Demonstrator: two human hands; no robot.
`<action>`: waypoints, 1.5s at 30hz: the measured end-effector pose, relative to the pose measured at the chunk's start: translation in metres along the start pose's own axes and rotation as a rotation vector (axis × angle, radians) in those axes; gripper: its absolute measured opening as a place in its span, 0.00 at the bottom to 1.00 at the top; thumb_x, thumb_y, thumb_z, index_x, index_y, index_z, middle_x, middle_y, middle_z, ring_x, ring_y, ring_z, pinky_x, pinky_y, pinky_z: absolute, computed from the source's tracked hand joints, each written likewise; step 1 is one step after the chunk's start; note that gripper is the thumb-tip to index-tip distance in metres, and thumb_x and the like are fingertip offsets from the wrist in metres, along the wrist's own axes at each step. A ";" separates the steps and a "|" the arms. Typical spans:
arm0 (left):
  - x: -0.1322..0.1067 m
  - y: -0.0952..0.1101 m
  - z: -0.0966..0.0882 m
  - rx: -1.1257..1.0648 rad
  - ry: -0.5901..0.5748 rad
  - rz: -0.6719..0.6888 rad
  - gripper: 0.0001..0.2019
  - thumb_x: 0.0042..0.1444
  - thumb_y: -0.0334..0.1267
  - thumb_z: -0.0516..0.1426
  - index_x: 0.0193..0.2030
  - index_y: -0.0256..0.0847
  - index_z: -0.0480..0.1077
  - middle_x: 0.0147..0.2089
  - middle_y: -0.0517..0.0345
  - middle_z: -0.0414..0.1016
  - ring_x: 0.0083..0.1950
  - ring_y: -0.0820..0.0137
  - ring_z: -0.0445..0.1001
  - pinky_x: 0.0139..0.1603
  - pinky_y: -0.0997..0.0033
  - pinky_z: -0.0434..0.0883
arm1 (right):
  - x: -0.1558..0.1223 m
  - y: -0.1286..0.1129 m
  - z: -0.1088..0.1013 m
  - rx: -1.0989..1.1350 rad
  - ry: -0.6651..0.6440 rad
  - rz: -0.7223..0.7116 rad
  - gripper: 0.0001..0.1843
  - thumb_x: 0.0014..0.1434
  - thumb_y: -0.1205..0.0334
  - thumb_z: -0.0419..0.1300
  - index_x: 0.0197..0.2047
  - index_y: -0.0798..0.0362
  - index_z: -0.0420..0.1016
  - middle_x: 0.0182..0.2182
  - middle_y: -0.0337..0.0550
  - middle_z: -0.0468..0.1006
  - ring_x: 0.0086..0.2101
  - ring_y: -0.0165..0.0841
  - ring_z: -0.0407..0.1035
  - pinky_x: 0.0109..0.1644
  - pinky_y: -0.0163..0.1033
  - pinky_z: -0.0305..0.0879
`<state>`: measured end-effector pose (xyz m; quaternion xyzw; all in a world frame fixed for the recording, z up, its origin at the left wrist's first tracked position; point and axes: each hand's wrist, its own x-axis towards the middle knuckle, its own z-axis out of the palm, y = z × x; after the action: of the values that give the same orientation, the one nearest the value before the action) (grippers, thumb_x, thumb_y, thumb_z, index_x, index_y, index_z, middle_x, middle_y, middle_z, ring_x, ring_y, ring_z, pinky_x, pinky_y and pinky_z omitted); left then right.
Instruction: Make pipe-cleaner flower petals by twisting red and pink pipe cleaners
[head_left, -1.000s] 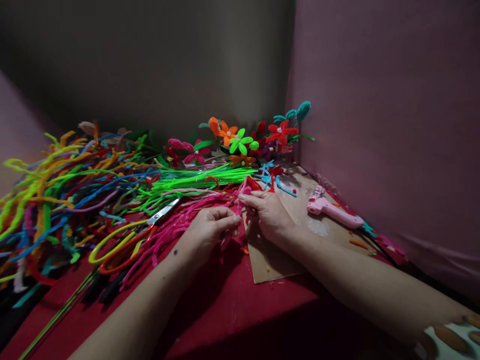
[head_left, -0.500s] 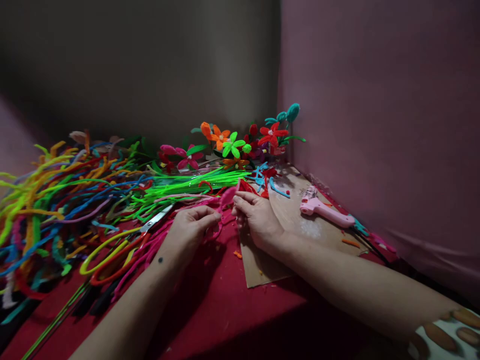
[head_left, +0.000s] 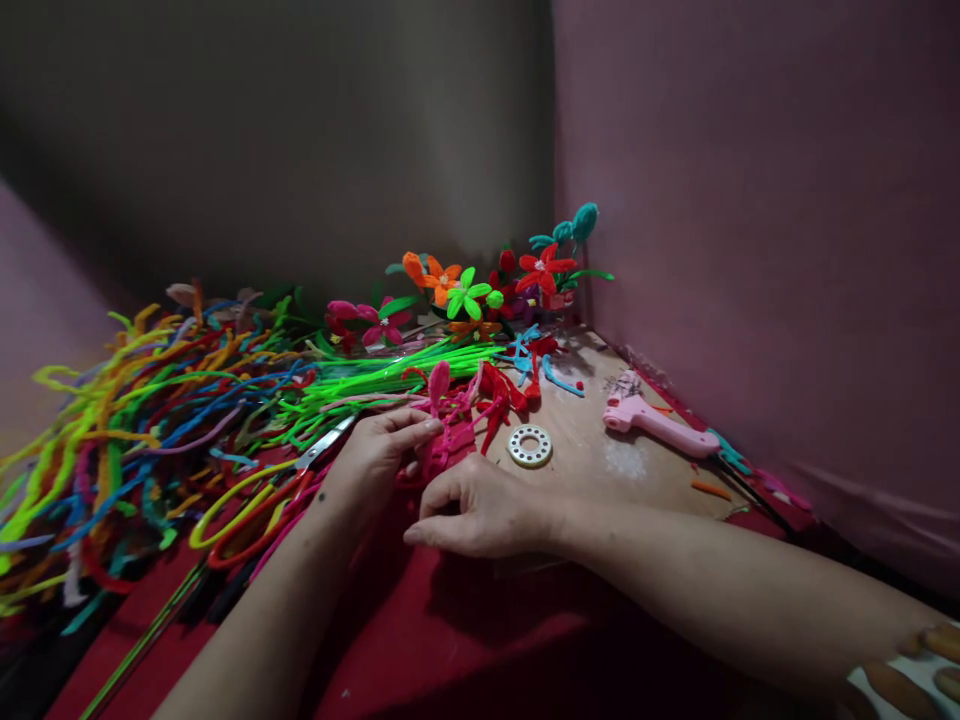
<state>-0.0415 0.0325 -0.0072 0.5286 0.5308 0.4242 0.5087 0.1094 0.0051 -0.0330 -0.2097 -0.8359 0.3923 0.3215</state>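
Note:
My left hand (head_left: 386, 445) is closed in a pinch on a pink pipe cleaner (head_left: 440, 385), whose looped petal end stands up above the fingertips. Lower and to its right, my right hand (head_left: 476, 510) is closed, with thumb and forefinger brought together; whatever may be between them is too small to make out. More pink pipe cleaners (head_left: 457, 440) lie just behind both hands. Beside the left wrist rest scissors (head_left: 277, 485) with yellow and orange handles. A pale round disc with holes (head_left: 530, 446) lies behind my right hand on a cardboard sheet (head_left: 585, 480).
A pink glue gun (head_left: 660, 425) lies on the cardboard at the right, by the wall. Loose multicoloured pipe cleaners (head_left: 150, 430) heap up at the left, with a bright green bundle (head_left: 405, 360) in the middle. Pipe-cleaner flowers (head_left: 469, 292) stand at the back.
My right hand has come away from the pink petal, down and toward me, uncovering the holed disc. My left hand stays near the same place, and the petal now stands upright above it.

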 end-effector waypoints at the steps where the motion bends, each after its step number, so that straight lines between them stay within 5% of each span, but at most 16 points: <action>1: 0.001 0.003 0.001 0.037 -0.013 0.008 0.10 0.41 0.41 0.62 0.26 0.37 0.68 0.16 0.67 0.59 0.15 0.80 0.55 0.16 0.79 0.52 | -0.001 -0.001 0.000 -0.042 -0.011 -0.023 0.14 0.54 0.60 0.57 0.21 0.57 0.70 0.16 0.34 0.64 0.18 0.22 0.55 0.22 0.29 0.49; 6: 0.011 0.029 0.020 0.483 -0.010 0.111 0.11 0.43 0.43 0.59 0.23 0.35 0.70 0.17 0.65 0.60 0.18 0.80 0.54 0.19 0.77 0.52 | -0.004 -0.004 0.002 -0.209 -0.094 -0.142 0.12 0.54 0.61 0.55 0.25 0.57 0.74 0.21 0.38 0.72 0.22 0.24 0.61 0.26 0.30 0.53; 10: 0.032 0.036 0.042 0.877 0.015 0.268 0.11 0.46 0.42 0.56 0.24 0.36 0.73 0.21 0.59 0.68 0.25 0.73 0.64 0.26 0.74 0.58 | -0.002 -0.001 0.004 -0.266 -0.074 -0.170 0.13 0.55 0.59 0.54 0.24 0.56 0.73 0.21 0.39 0.73 0.22 0.25 0.63 0.27 0.30 0.54; 15: 0.055 0.026 0.047 1.112 0.231 0.482 0.12 0.50 0.39 0.53 0.35 0.37 0.74 0.32 0.52 0.75 0.33 0.67 0.69 0.32 0.72 0.61 | -0.001 0.001 0.004 -0.302 -0.081 -0.149 0.13 0.55 0.57 0.55 0.24 0.55 0.73 0.22 0.40 0.75 0.25 0.27 0.65 0.29 0.31 0.55; 18: 0.052 0.026 0.034 1.109 0.243 0.514 0.11 0.50 0.38 0.53 0.35 0.37 0.74 0.33 0.52 0.75 0.34 0.67 0.70 0.34 0.71 0.62 | -0.002 0.001 0.004 -0.304 -0.091 -0.158 0.13 0.54 0.58 0.55 0.24 0.55 0.73 0.23 0.40 0.75 0.25 0.27 0.66 0.29 0.31 0.56; 24: 0.022 0.028 -0.017 1.053 0.132 0.302 0.10 0.46 0.41 0.55 0.29 0.39 0.75 0.30 0.55 0.76 0.33 0.66 0.72 0.35 0.72 0.64 | -0.004 -0.001 0.007 -0.317 -0.102 -0.196 0.11 0.53 0.60 0.56 0.23 0.56 0.73 0.21 0.39 0.73 0.24 0.27 0.63 0.27 0.32 0.53; 29: 0.010 0.009 -0.041 1.002 -0.001 0.239 0.11 0.43 0.42 0.56 0.29 0.39 0.75 0.31 0.56 0.75 0.32 0.68 0.71 0.34 0.72 0.65 | -0.004 0.000 0.010 -0.360 -0.108 -0.208 0.12 0.52 0.61 0.56 0.21 0.56 0.70 0.19 0.39 0.72 0.22 0.26 0.60 0.26 0.33 0.52; 37: 0.003 0.009 -0.074 0.902 0.132 0.297 0.12 0.46 0.43 0.55 0.33 0.40 0.75 0.34 0.56 0.76 0.37 0.67 0.72 0.40 0.72 0.66 | -0.005 0.000 0.010 -0.343 -0.133 -0.186 0.13 0.54 0.60 0.55 0.20 0.57 0.69 0.20 0.40 0.72 0.23 0.26 0.61 0.27 0.31 0.53; 45: 0.003 0.004 -0.075 1.376 -0.087 0.089 0.09 0.45 0.37 0.52 0.27 0.40 0.73 0.28 0.57 0.73 0.29 0.70 0.68 0.31 0.73 0.61 | -0.005 -0.003 0.007 -0.330 -0.170 -0.175 0.13 0.54 0.62 0.55 0.21 0.57 0.69 0.20 0.41 0.71 0.23 0.26 0.61 0.28 0.31 0.55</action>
<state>-0.1152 0.0427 0.0059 0.7690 0.6363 -0.0101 0.0604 0.1076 -0.0037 -0.0359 -0.1522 -0.9280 0.2367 0.2442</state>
